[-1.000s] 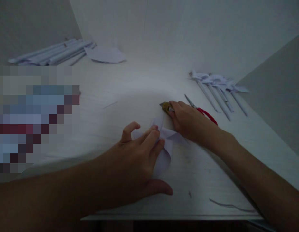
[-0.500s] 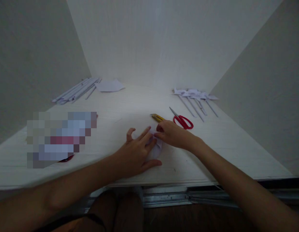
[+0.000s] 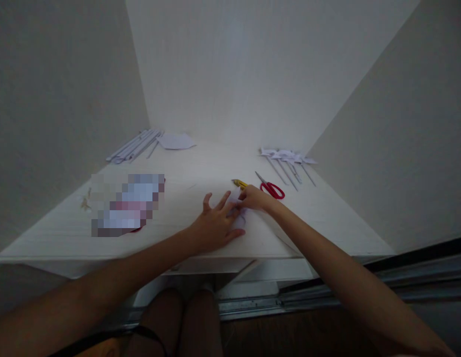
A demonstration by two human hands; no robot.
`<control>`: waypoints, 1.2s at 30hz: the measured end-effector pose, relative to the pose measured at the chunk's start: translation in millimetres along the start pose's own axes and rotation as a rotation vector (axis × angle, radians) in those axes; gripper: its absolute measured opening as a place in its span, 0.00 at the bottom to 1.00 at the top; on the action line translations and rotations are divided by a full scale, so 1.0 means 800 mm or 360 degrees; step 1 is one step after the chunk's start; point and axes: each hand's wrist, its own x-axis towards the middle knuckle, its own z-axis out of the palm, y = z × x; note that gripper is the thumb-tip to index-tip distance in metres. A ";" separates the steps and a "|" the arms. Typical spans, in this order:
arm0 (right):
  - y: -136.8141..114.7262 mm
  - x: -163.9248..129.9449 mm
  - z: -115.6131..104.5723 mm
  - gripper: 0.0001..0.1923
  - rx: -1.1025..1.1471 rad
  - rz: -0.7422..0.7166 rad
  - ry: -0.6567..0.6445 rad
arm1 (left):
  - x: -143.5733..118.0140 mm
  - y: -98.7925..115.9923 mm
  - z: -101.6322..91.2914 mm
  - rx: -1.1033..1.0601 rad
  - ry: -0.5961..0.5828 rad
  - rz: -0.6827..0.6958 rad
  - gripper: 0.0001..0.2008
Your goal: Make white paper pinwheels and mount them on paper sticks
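Observation:
A small folded white paper piece (image 3: pixel 240 218) lies on the white table (image 3: pixel 200 166) near its front edge. My left hand (image 3: pixel 214 225) presses flat on the paper with fingers spread. My right hand (image 3: pixel 254 199) pinches the paper's upper edge with its fingertips. A yellow utility knife (image 3: pixel 239 184) lies just behind my right hand, apart from it. Red-handled scissors (image 3: pixel 271 187) lie to the right of the knife.
Several paper pinwheels on rolled sticks (image 3: pixel 288 161) lie at the back right. A bundle of rolled paper sticks (image 3: pixel 135 145) and a flat paper sheet (image 3: pixel 176 141) lie at the back left. A blurred patch (image 3: pixel 128 203) covers something at the left. White walls enclose the table.
The camera has pulled back and up, so the table looks smaller. My right hand let go of the yellow knife and moved to the paper's edge. My left hand stayed on the paper.

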 end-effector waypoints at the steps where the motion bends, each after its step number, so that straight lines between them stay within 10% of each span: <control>1: 0.001 0.000 0.000 0.07 0.0025 0.0009 -0.0007 | 0.000 0.000 0.000 0.0008 0.0018 0.0000 0.26; 23: 0.010 -0.020 -0.003 0.06 0.1002 -0.0138 0.0114 | 0.000 0.002 -0.017 -0.0119 0.0357 -0.0061 0.17; 28: 0.002 -0.025 -0.019 0.06 0.1010 -0.0138 0.0197 | 0.026 -0.026 -0.039 -0.0390 0.0715 -0.0481 0.18; 34: -0.011 -0.018 -0.037 0.06 0.0932 -0.0189 0.0335 | 0.066 -0.072 -0.074 -0.1377 0.0164 -0.0705 0.40; 36: -0.020 -0.015 -0.041 0.06 0.0947 -0.0215 0.0371 | 0.067 -0.080 -0.082 -0.1634 0.0237 -0.0783 0.39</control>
